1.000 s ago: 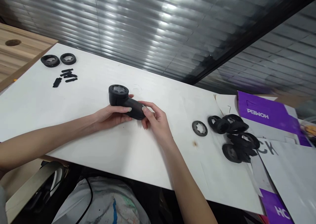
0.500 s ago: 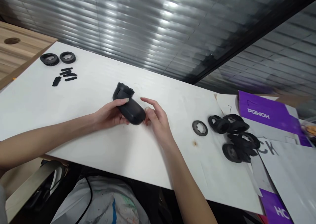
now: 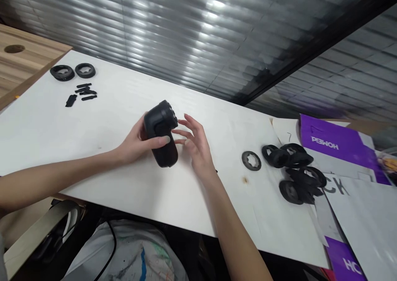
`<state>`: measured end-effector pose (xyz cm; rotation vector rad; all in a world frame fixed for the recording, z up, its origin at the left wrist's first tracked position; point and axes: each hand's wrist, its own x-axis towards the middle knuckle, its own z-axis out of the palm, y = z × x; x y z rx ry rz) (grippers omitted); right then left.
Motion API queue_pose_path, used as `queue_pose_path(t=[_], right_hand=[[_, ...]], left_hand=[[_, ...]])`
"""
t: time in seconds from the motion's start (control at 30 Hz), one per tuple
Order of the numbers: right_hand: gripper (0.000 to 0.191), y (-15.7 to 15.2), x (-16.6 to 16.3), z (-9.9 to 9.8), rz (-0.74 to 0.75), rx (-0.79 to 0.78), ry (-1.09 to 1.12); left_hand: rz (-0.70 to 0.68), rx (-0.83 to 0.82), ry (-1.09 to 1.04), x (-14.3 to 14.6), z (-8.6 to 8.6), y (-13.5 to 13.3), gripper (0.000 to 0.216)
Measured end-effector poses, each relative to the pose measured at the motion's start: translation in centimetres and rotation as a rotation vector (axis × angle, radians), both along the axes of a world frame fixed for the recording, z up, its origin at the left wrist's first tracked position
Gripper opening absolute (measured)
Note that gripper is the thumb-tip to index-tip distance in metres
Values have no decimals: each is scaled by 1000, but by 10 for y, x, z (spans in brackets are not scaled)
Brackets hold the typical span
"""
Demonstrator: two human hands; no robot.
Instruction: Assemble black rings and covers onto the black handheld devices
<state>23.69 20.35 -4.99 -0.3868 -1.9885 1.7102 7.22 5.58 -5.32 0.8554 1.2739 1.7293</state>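
My left hand (image 3: 136, 142) is wrapped round a black handheld device (image 3: 166, 151) with a thick rounded grip and a bent head. Its thumb lies across the device's side. The head's round, notched end (image 3: 169, 112) faces right and slightly up. Just to the right, my right hand (image 3: 195, 146) has its fingers spread and curved, with nothing held in them. The fingertips are close beside the device; whether they touch it I cannot tell.
On the white table (image 3: 124, 107), two black rings (image 3: 85, 70) and several small black strips (image 3: 88, 91) lie at far left. A flat black ring (image 3: 251, 160) lies to the right, near a pile of black ring-shaped parts (image 3: 294, 155). Purple-and-white packaging (image 3: 338, 142) covers the right end.
The device has been turned more upright in my left hand, so its head points right. My right hand has come off its lower end, and its fingers have spread.
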Motion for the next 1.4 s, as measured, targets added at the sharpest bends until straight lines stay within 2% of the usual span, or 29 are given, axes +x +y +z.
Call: queue_pose_path(t=[0.1, 0.2, 0.33, 0.5, 0.7, 0.83, 0.93, 1.07, 1.13, 1.23, 1.4], right_hand=[[80, 1, -1, 4, -4, -11, -2], [75, 3, -1, 3, -36, -45, 23], [69, 5, -1, -4, -59, -63, 6], [69, -1, -1, -5, -62, -29, -28], [72, -6, 0, -1, 16, -61, 7], [70, -4, 0, -4, 12, -80, -16], [79, -3, -2, -7, 31, -67, -7], [91, -3, -3, -5, 65, -48, 18], [88, -3, -3, -4, 61, -39, 7], [82, -5, -2, -1, 40, -15, 11], [85, -8, 0, 1, 7, 3, 2]], left_hand=[[152, 142, 430, -10, 4, -4, 80], [229, 238, 673, -17, 11, -4, 86], [105, 181, 811, -16, 12, -2, 74], [-35, 176, 818, -13, 8, -1, 77], [-138, 68, 708, -11, 15, -2, 77], [-143, -58, 503, -9, 19, 1, 75], [-121, -142, 312, -10, 17, 5, 64], [-52, -113, 218, -15, 12, 8, 64], [-27, -75, 262, -17, 10, 7, 63], [24, 5, 463, -18, 8, 2, 67], [118, 124, 769, -17, 12, -4, 77]])
